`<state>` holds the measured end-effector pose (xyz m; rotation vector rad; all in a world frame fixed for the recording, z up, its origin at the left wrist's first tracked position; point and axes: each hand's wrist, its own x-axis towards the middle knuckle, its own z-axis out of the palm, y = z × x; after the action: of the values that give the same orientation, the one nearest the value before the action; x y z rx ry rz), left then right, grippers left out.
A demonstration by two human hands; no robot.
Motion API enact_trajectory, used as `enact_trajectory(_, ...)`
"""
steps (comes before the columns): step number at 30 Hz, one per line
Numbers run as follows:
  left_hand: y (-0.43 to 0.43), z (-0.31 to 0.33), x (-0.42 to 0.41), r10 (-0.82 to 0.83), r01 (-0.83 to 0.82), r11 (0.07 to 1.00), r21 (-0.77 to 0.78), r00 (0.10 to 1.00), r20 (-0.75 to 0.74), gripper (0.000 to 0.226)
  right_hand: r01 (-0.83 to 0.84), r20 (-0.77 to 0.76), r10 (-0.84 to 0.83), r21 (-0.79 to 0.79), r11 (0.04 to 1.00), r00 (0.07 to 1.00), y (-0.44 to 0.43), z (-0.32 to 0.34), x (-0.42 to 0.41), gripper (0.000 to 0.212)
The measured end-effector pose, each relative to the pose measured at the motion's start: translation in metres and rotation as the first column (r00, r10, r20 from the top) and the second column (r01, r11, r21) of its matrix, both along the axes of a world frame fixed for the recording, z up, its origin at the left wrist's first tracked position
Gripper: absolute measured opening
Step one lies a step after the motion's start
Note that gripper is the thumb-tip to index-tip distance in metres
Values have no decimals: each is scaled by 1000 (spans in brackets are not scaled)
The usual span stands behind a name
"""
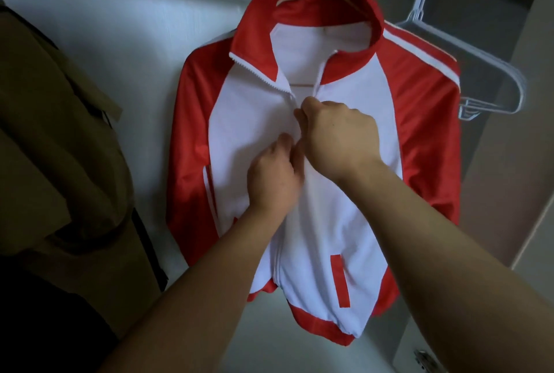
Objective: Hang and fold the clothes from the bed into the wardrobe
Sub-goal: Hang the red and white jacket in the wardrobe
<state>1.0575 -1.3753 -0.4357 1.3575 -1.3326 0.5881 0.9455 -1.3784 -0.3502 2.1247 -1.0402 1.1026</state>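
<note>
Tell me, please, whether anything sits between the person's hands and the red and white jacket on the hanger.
Nothing visible does: the left hand and the right hand both hold the jacket front at its zipper.

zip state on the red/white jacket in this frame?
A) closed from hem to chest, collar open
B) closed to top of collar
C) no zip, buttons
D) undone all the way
A: the jacket has its zip closed from the hem up to chest height, where the right hand pinches it and the left hand grips the fabric just below; above that the collar gapes open.
</note>
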Motion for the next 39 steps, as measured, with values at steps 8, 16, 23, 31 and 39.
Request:
enact_trajectory(8, -8, 20, 2, -6, 8, 998, 57, 1000, -22, 27, -4, 11, 5, -57, 998, 1000, -11, 16, 0, 29)
enact_trajectory(16, -26, 25, 5, 77, -74, 997, -31, 993, 86, 25, 4, 73, 9, -180, 984, 997, -7, 63, -5, 29)
enact_trajectory(23, -22, 38, 15, 32, -31, 999, -17, 993, 111, 33, -45, 25, 49, -167, 985, 998, -11, 77, -13, 37)
enact_trajectory(31, -23, 139, 89, 204, -203, 909, -364, 978, -38, 18, -128, 310, 269, -407, 904, 912, -47, 66, -62, 32)
enact_trajectory(39, -35, 170, 120, -87, 88, 996, -15, 995, 53, 29, -188, 354, 159, 49, 981, 922, -85, 80, -97, 27)
